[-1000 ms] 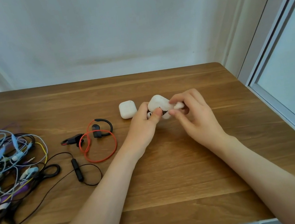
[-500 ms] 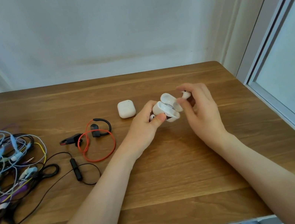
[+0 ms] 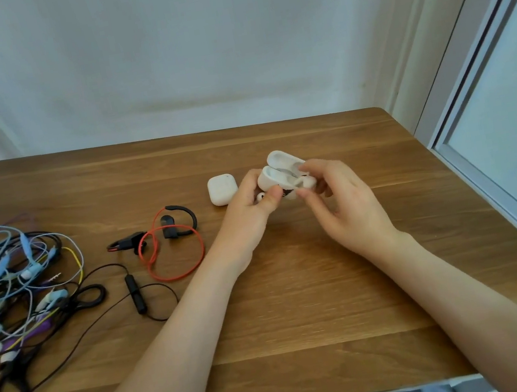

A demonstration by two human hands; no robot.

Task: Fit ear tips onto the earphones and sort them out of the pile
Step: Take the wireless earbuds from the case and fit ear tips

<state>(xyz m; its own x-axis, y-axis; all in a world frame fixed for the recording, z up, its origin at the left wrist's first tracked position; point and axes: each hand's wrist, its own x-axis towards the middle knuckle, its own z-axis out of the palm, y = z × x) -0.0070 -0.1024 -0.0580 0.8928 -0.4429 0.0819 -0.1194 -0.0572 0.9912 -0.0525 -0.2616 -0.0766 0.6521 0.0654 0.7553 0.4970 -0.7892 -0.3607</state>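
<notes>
**Head view.** The left hand point(image 3: 246, 213) grips the open white charging case point(image 3: 268, 177) just above the wooden table point(image 3: 306, 324), with the thumb across its front and the lid point(image 3: 281, 158) tipped back. The right hand point(image 3: 350, 211) meets it at the case mouth, thumb and forefinger pinching a small white earbud point(image 3: 307, 183). The two hands are together on one object. The fingers hide the earbud's nozzle, so whether an ear tip sits on it cannot be told. A second small white piece point(image 3: 260, 197) shows just below the left thumb; whether it is held or lying on the table is unclear. A closed white case point(image 3: 222, 189) lies just beside the left hand. Farther left are the red-and-black neckband earphones point(image 3: 173, 244) and a black wired set point(image 3: 137, 295). The tangled pile point(image 3: 2, 290) lies at the table's left side, well apart from the hands and largely unsorted.

**Risks, as judged.**
- The earbud is small, smooth and held by fingertips alone, so a slip would probably drop it onto the table.
- Seated crooked in its well, it may stop the lid from closing.
- The left grip looks shallow, so pressure from the right hand could tip the case out.
- The palm could easily sweep the loose white piece away.
</notes>
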